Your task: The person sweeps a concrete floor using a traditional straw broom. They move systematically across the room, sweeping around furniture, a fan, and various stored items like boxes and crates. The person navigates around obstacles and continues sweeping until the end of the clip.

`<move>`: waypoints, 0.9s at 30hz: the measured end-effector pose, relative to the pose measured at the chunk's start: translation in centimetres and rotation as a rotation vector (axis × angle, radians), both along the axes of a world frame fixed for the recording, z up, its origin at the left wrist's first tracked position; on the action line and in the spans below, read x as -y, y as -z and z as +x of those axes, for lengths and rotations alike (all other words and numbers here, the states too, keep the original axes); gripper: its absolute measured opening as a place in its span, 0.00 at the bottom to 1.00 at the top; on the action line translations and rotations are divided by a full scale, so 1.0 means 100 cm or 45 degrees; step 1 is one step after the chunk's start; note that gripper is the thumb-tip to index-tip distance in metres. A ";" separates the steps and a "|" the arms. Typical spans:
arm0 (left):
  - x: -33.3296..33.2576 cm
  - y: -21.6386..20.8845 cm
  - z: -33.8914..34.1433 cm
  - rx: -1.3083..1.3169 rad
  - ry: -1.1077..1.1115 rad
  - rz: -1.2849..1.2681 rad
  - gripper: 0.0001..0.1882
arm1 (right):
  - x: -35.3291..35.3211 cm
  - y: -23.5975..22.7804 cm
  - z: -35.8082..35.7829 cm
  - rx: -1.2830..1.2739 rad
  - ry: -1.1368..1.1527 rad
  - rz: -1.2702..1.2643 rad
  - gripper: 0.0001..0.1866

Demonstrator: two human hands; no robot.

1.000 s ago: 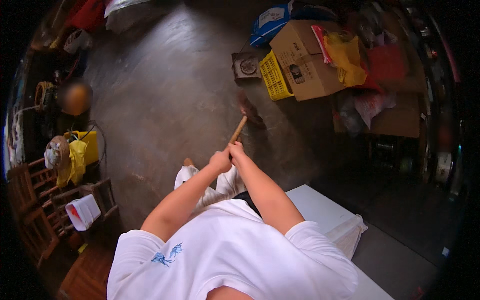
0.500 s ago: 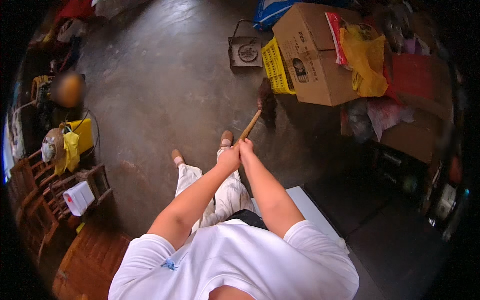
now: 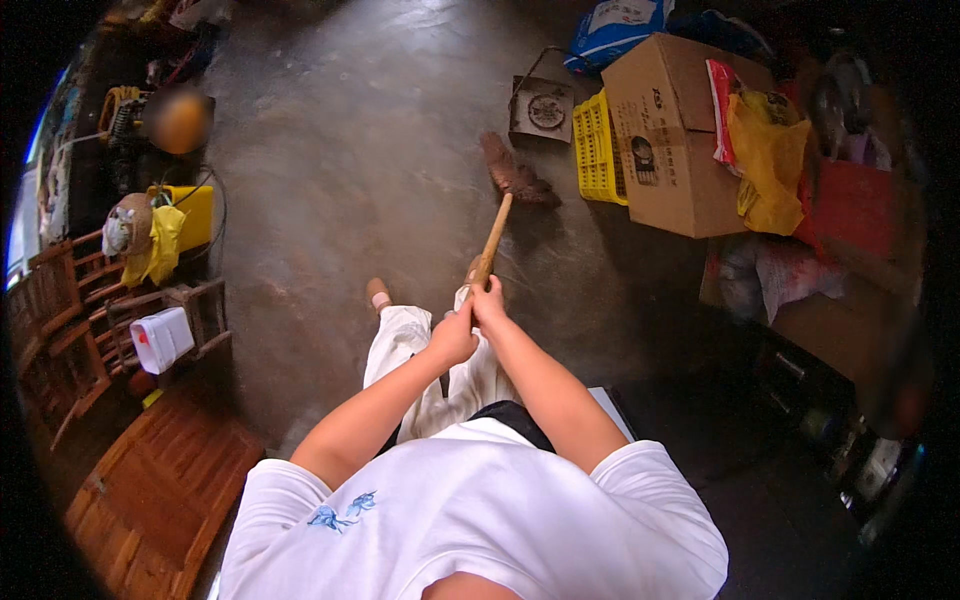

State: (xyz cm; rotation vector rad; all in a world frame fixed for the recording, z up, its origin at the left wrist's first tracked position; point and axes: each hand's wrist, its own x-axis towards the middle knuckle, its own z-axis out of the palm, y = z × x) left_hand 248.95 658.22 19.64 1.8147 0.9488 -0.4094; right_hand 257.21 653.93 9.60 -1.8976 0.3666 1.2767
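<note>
Both of my hands are wrapped around the wooden handle of a broom (image 3: 494, 238). My right hand (image 3: 489, 303) grips it a little farther along, and my left hand (image 3: 455, 336) closes on it just below, nearer my body. The handle slants forward to a dark reddish-brown bristle head (image 3: 513, 174), which is spread on the grey concrete floor (image 3: 350, 180). Just beyond the bristles lies a square metal dustpan (image 3: 542, 108) with a thin upright handle. The end of the handle behind my hands is hidden.
On the right are a yellow plastic crate (image 3: 598, 155), a large cardboard box (image 3: 660, 150) and a yellow plastic bag (image 3: 768, 160). To the left stand wooden chairs (image 3: 65, 310), a white plastic container (image 3: 162, 340) and a wooden table (image 3: 165, 480). My feet are behind the broom.
The broom head has swung leftward and its bristles have fanned out on the floor. My hands stay on the handle, now steeper. The whole view has shifted slightly.
</note>
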 end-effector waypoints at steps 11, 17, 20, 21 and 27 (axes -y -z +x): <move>0.031 0.092 -0.015 -0.448 0.433 0.403 0.20 | -0.020 0.088 0.007 0.121 -1.149 -0.471 0.57; -0.013 0.078 -0.139 -0.469 0.242 0.336 0.15 | -0.083 0.073 -0.128 0.064 -1.322 -0.780 0.54; -0.037 0.070 -0.225 -0.343 0.234 0.394 0.12 | -0.101 0.072 -0.214 0.085 -1.288 -0.697 0.55; -0.049 0.056 -0.249 -0.357 0.276 0.402 0.13 | -0.110 0.061 -0.235 0.055 -1.287 -0.657 0.55; -0.062 0.022 -0.323 -0.318 0.186 0.315 0.20 | -0.119 0.014 -0.303 0.068 -1.169 -0.457 0.54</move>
